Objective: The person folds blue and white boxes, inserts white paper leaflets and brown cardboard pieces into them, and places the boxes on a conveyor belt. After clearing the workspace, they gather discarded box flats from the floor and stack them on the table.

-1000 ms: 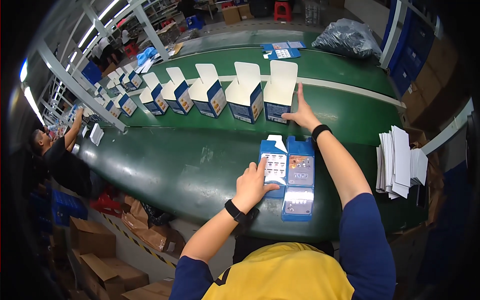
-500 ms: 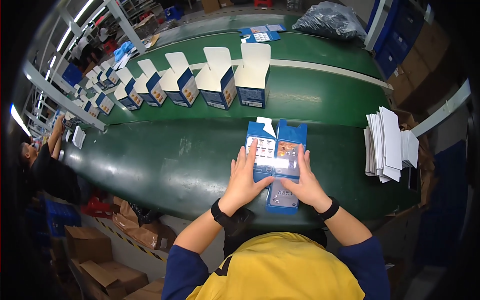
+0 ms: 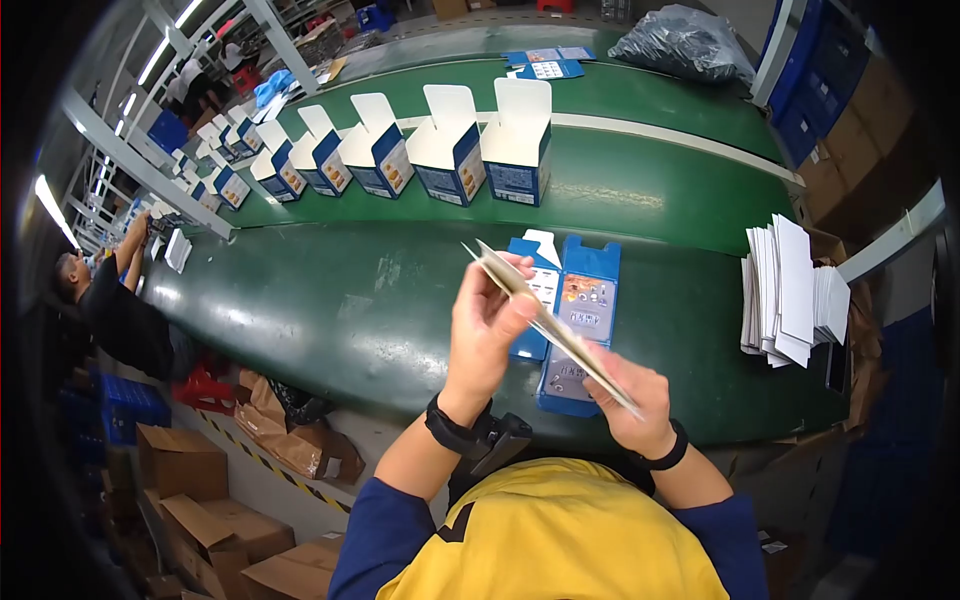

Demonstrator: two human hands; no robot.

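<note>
Between my hands is a flattened carton [image 3: 565, 343], tilted up and seen nearly edge-on, its pale layered edges slightly apart. My left hand [image 3: 485, 325] grips its upper left end, with the thumb on the near side and the fingers behind. Toward the lower right end, my right hand [image 3: 637, 400] is closed around the same carton. Beneath it, another flat blue printed carton [image 3: 590, 262] lies on the green work surface [image 3: 330, 310], partly covered by the held one and my hands. Its small white flap sticks out at the far left corner.
Beyond the work surface, a row of open-topped blue and white boxes [image 3: 517, 165] stands on a green belt [image 3: 660, 180]. White folded card pieces [image 3: 778, 290] are stacked at right. Farther back lie flat cartons [image 3: 548, 68] and a dark plastic bag [image 3: 685, 45]. A co-worker [image 3: 125, 310] is at far left.
My hands lay flat on the blue carton; now they have lifted a flattened carton and turned it edge-on. Another carton shows on the surface below. The view has shifted slightly.
</note>
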